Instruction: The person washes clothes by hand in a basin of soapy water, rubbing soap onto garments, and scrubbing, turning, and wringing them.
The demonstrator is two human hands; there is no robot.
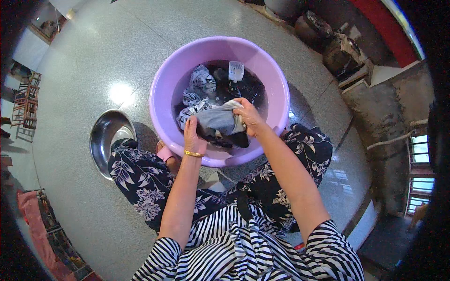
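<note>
A grey piece of cloth [219, 118] is stretched between my two hands over the near side of a purple plastic tub [160, 87]. My left hand [194, 135], with a gold-coloured bracelet at the wrist, grips the cloth's left end. At the other end, my right hand [249, 116] pinches a bunched, paler edge. Dark water in the tub holds black-and-white patterned fabric [202, 79] on the left and dark fabric [248, 89] behind the cloth. A translucent white plastic piece [236, 71] lies toward the far side. What hangs beneath the grey cloth is partly hidden.
A metal basin [102, 144] sits on the speckled floor [84, 80] beside my left knee. Dark jars [313, 30] line the far right wall. Wooden chairs [26, 100] stand at the far left. My knees flank the tub's near rim.
</note>
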